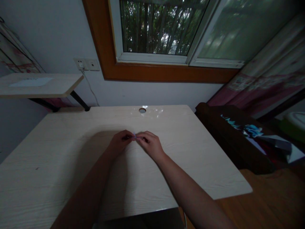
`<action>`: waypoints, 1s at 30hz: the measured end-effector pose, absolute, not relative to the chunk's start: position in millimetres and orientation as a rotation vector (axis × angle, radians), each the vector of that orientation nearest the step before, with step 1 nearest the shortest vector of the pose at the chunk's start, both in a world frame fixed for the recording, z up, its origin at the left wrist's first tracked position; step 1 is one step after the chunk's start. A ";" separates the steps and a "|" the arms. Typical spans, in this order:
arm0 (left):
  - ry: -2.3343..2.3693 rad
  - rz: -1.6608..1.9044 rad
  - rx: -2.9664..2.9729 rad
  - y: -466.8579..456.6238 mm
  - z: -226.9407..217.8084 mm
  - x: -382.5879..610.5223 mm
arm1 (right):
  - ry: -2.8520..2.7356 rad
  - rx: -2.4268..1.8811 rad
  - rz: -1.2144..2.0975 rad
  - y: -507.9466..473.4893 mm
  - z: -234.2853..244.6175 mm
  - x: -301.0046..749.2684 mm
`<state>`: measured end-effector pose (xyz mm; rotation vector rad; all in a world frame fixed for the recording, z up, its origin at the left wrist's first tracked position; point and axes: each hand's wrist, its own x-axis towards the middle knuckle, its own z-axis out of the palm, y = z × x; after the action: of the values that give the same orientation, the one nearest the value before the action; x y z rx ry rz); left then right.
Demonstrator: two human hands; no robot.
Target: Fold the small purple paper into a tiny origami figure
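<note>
Near the middle of the pale wooden desk (186, 152), my left hand (120, 141) and my right hand (153, 144) meet fingertip to fingertip. Pinched between them is a small light-purple piece (134, 136), thin like folded paper; its exact kind is too small to make out. Thumb and fingers of each hand are closed on one side of it, covering most of it. A thin tip of the piece pokes up between the fingertips. Both wrists rest low over the desk top.
A raised shelf (71, 85) with a paper sheet (30, 82) stands at the left. Behind the desk are a cable hole (142, 110), a wall socket (87, 64) and a window. On a dark brown seat (214, 127) at the right lie crumpled blue things (253, 130). A dark flat object (143, 220) borders the front edge.
</note>
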<state>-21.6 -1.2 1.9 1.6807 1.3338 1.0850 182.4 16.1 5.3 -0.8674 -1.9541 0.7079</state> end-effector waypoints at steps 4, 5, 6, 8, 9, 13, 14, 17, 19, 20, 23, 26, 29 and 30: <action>1.328 1.071 1.683 -2.2 4.3 -20.9 | -1.953 -0.831 0.696 18.0 1.9 182.6; 1.325 1.066 1.684 -2.4 4.5 -20.9 | -1.955 -0.825 0.695 18.0 2.0 182.6; 1.322 1.060 1.687 -2.5 4.5 -21.0 | -1.959 -0.822 0.694 17.7 2.5 182.6; 1.320 1.058 1.704 -2.4 3.5 -21.2 | -1.965 -0.819 0.687 16.9 4.1 182.6; 1.318 1.059 1.717 -2.2 2.8 -21.4 | -1.966 -0.818 0.686 16.4 4.9 182.5; 1.288 1.058 1.759 -1.4 0.4 -22.6 | -1.975 -0.814 0.695 16.1 6.2 182.2; 1.282 1.054 1.765 -1.4 0.5 -22.8 | -1.974 -0.816 0.698 16.4 6.0 182.1; 1.290 1.043 1.771 -2.0 3.2 -22.7 | -1.973 -0.817 0.710 17.3 4.6 182.0; 1.299 1.039 1.769 -2.5 5.8 -22.3 | -1.971 -0.813 0.721 17.8 3.5 182.0; 1.300 1.040 1.770 -2.7 7.0 -22.1 | -1.969 -0.810 0.725 18.0 3.1 182.1; 1.282 1.027 1.787 -2.7 8.4 -22.0 | -1.963 -0.798 0.739 18.6 2.4 182.2; 1.288 1.016 1.781 -1.8 6.5 -22.7 | -1.954 -0.791 0.761 19.3 2.8 182.1; 1.298 1.027 1.771 -0.8 3.9 -23.9 | -1.918 -0.809 0.774 20.1 3.2 181.9; 1.303 1.034 1.780 -0.6 3.4 -24.4 | -1.909 -0.817 0.774 20.4 3.0 181.8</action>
<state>-24.4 -0.6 3.4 1.7797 1.3030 1.0338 181.8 20.4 3.0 -0.8171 -1.9092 0.7745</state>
